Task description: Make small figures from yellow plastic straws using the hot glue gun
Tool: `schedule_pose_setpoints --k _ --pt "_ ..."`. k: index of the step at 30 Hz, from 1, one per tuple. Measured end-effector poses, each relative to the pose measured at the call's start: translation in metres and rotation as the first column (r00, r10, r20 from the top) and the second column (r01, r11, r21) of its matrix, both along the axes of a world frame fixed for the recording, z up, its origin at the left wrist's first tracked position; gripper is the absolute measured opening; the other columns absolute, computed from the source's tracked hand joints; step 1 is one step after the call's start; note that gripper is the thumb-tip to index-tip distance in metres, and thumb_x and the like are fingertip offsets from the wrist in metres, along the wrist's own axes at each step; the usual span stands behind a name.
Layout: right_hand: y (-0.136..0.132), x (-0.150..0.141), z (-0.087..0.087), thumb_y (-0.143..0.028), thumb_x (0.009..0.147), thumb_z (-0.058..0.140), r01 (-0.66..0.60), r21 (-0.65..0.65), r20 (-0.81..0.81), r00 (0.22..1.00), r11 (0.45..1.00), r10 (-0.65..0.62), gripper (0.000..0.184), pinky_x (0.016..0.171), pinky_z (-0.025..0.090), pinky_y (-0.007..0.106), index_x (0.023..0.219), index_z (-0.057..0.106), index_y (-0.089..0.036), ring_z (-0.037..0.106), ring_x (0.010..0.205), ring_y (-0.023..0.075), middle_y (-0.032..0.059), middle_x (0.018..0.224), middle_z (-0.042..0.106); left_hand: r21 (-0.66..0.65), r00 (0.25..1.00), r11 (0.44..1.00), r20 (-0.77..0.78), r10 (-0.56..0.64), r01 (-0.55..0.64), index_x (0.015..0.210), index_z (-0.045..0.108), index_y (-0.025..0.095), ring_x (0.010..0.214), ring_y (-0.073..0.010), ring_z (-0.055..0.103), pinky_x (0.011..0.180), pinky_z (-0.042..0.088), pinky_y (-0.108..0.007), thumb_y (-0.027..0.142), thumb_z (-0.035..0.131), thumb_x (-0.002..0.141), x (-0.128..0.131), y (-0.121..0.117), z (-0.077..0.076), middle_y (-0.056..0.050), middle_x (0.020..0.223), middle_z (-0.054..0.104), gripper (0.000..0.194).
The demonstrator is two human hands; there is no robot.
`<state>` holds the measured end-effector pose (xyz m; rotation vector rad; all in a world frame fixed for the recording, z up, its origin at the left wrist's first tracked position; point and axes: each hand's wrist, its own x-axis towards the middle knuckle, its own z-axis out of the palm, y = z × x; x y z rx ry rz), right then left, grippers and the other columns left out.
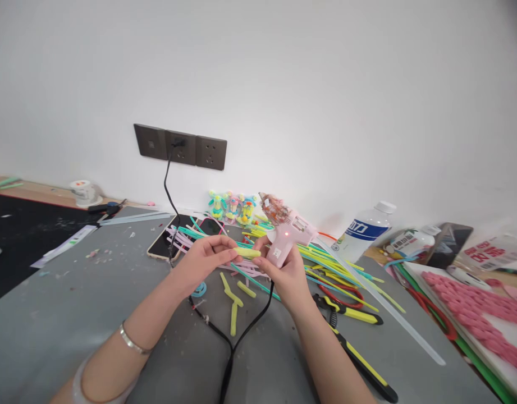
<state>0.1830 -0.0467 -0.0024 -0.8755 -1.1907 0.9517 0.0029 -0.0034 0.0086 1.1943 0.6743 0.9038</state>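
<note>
My left hand (211,253) pinches one end of a short, fuzzy yellow pipe-cleaner piece (247,252). Its other end meets the fingertips of my right hand (289,275), whose fingers are closed round the handle of a pink hot glue gun (286,238). The gun's nozzle tilts up and left, crusted with brownish glue, and a small red light glows on its side. A long translucent glue stick (380,300) sticks out of its back. Below my hands lie a forked yellow pipe-cleaner shape (232,294) and a loose yellow piece (246,289) on the grey mat (165,348).
Pipe cleaners (325,259) in several colours spread behind my hands. Small fuzzy figures (233,207) stand by the wall. Yellow-black pliers (359,314) and a water bottle (363,231) are on the right. A black cord (228,365) runs toward me; a phone (161,241) lies left.
</note>
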Motion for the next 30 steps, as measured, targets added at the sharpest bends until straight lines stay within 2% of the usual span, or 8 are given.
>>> schedule_pose_setpoints --k 5,11,15,21,30 --pt "-0.001 0.003 0.003 -0.036 0.073 0.083 -0.052 -0.020 0.041 0.998 0.998 0.053 0.028 0.048 0.033 0.025 0.086 0.062 -0.022 0.040 0.053 0.0113 -0.0035 0.065 0.054 -0.049 0.999 0.999 0.039 -0.003 0.005 0.082 0.067 0.015 0.073 -0.0142 0.067 0.075 0.050 -0.026 0.037 0.084 0.068 0.001 -0.001 0.003 0.000 0.072 0.070 0.031" --pt "0.001 0.004 0.002 -0.036 0.071 0.084 0.023 -0.026 0.079 0.997 0.999 -0.021 0.027 0.049 0.033 0.025 0.081 0.064 -0.021 0.041 0.053 0.0116 -0.0031 0.063 0.053 -0.002 1.000 1.000 -0.012 0.001 -0.001 0.084 0.066 0.016 0.077 -0.0169 0.068 0.078 0.050 -0.030 0.038 0.080 0.072 0.001 -0.002 0.001 -0.002 0.073 0.070 0.030" --pt "0.003 0.005 0.000 -0.038 0.071 0.083 0.074 -0.005 0.100 0.992 0.997 -0.073 0.026 0.048 0.032 0.025 0.079 0.065 -0.020 0.040 0.053 0.0116 -0.0031 0.061 0.052 0.057 0.999 0.998 -0.051 0.000 0.002 0.086 0.064 0.017 0.080 -0.0168 0.067 0.078 0.051 -0.029 0.042 0.079 0.074 0.002 -0.002 -0.001 -0.002 0.081 0.070 0.031" --pt "0.002 0.006 0.000 -0.039 0.074 0.081 0.071 -0.003 0.088 0.994 0.997 -0.070 0.026 0.049 0.032 0.026 0.079 0.064 -0.021 0.040 0.052 0.0116 -0.0030 0.062 0.052 0.189 0.988 0.982 -0.152 0.025 0.004 0.090 0.064 0.018 0.078 -0.0153 0.061 0.070 0.050 -0.025 0.038 0.079 0.073 0.003 -0.003 -0.001 -0.001 0.083 0.065 0.030" --pt "0.001 0.004 0.000 -0.037 0.076 0.080 0.028 -0.002 0.094 0.995 1.000 -0.028 0.023 0.049 0.032 0.025 0.080 0.065 -0.021 0.041 0.052 0.0118 -0.0030 0.061 0.052 0.397 0.959 0.907 -0.175 0.224 -0.139 0.085 0.063 0.018 0.073 -0.0144 0.058 0.065 0.050 -0.023 0.030 0.067 0.081 0.009 -0.014 -0.001 -0.001 0.080 0.061 0.013"
